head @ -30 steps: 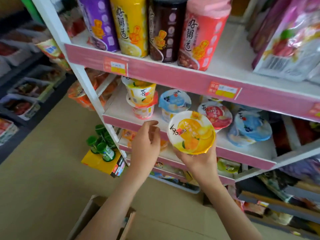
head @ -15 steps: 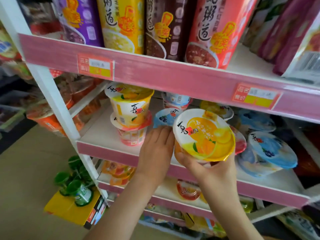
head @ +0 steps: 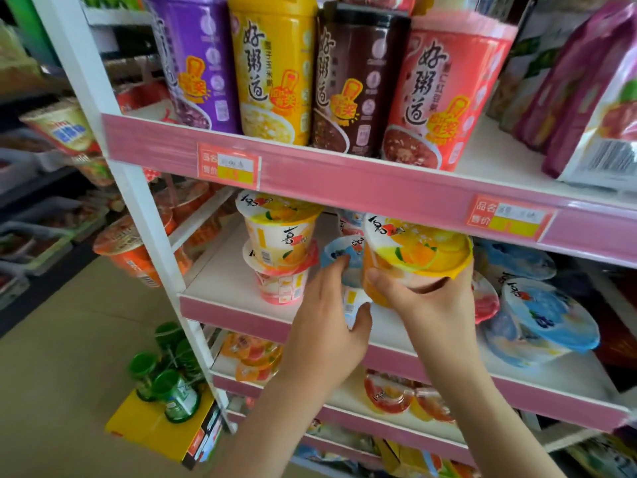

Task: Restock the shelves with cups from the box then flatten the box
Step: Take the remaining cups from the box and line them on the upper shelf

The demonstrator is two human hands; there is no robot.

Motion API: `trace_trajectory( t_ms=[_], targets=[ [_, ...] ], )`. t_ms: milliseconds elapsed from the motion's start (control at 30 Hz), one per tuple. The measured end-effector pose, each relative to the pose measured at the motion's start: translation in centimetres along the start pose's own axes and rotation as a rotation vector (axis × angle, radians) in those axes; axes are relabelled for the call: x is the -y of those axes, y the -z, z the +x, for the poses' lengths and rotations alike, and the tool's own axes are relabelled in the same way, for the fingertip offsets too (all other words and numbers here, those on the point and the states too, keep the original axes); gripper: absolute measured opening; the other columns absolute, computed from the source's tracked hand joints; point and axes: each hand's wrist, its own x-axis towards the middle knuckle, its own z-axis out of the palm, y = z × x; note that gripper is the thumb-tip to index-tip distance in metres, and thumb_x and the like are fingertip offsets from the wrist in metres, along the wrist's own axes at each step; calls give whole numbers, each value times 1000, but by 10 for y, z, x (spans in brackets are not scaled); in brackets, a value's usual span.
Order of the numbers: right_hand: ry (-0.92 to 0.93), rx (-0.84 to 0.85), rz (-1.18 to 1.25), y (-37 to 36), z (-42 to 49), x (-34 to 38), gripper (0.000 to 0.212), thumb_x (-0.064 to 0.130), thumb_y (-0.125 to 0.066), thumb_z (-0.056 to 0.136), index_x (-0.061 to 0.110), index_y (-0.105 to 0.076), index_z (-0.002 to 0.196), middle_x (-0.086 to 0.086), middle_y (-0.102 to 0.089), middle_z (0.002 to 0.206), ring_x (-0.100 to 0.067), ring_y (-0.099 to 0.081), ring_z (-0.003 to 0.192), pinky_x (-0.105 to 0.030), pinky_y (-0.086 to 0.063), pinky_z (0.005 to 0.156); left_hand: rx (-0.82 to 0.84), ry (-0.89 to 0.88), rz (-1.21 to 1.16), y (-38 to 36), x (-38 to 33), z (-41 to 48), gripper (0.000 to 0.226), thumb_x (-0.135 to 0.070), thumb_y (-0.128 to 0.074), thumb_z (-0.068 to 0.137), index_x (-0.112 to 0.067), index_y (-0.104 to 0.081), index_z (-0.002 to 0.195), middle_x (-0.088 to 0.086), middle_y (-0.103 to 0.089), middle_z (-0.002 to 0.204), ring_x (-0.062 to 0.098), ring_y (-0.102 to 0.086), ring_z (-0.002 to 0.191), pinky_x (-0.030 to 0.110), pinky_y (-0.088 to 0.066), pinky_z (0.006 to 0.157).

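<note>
The right hand (head: 427, 305) curls round a glossy, foil-lidded orange fruit cup (head: 424, 250); the left hand (head: 324, 332), fingers clamped, grips a blue-lidded cup (head: 336, 250) (round, plastic) on the pink-edged shelf (head: 234, 310).

Open shelf (head: 220, 282) left of stacked cups (head: 281, 251); blue-lidded cups (head: 548, 315) crowd right.

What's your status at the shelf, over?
Both busy: left grip holds the blue-lid cup on the shelf. Right grip holds the yellow-lid cup above the shelf front. Tipped blue cups crowd the right.
</note>
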Motion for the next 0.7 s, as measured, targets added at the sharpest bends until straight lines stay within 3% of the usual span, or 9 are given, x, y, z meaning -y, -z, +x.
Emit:
trace_trajectory(
  t_ms=[67, 167, 267, 367, 533, 600, 700],
  targets=[
    [-3, -3, -3, -9, 4, -3, 77, 22, -89, 57, 21, -46, 121, 6, -65, 110, -7, -64, 100, -35, -51, 88, -52, -12, -50, -1, -7, -2, 68, -23, -65, 84, -15, -31, 143, -5, -43, 138, 2, -38, 125, -2, -24, 93],
    [-28, -23, 12, -24, 9, -9, 76, 23, -90, 57, 19, -45, 119, 1, -64, 110, -11, -64, 100, -34, -52, 87, -122, -11, -74, -6, -13, 2, 73, -21, -67, 84, -16, -28, 145, -11, -40, 135, -11, -31, 119, -4, -25, 90],
    [-36, -81, 9, -42, 13, -16, 77, 30, -89, 54, 26, -42, 114, 2, -60, 111, -11, -61, 103, -37, -51, 90, -162, 74, -86, -13, -11, 12, 69, -13, -67, 83, -12, -32, 143, 1, -46, 136, 6, -43, 121, 11, -33, 91],
    [-42, -109, 29, -54, 18, -23, 84, 33, -88, 53, 19, -40, 121, 0, -57, 115, -12, -58, 108, -40, -49, 93, -201, 123, -82, -19, -6, 22, 60, -9, -64, 83, -8, -38, 137, 6, -51, 129, 17, -50, 115, 26, -42, 94],
    [-1, -22, -28, -57, 24, -33, 72, 17, -81, 71, 15, -39, 130, 0, -55, 119, -10, -56, 109, -32, -48, 93, -204, 114, -61, -20, -1, 33, 55, -10, -47, 94, -10, -27, 145, 8, -39, 144, 18, -39, 129, 16, -27, 103],
    [27, 7, -113, -55, 25, -37, 70, 16, -77, 74, 15, -39, 133, -2, -54, 120, -16, -55, 109, -33, -48, 90, -240, 100, -51, -20, -1, 34, 55, -9, -48, 95, -8, -27, 146, 11, -38, 145, 21, -39, 131, 21, -27, 107],
    [40, 12, -183, -52, 24, -41, 71, 18, -76, 75, 14, -37, 135, -4, -54, 122, -18, -55, 110, -33, -48, 88, -264, 89, -27, -23, -1, 31, 61, -10, -55, 93, -5, -25, 146, 12, -37, 146, 17, -36, 132, 19, -21, 104]
  ],
)
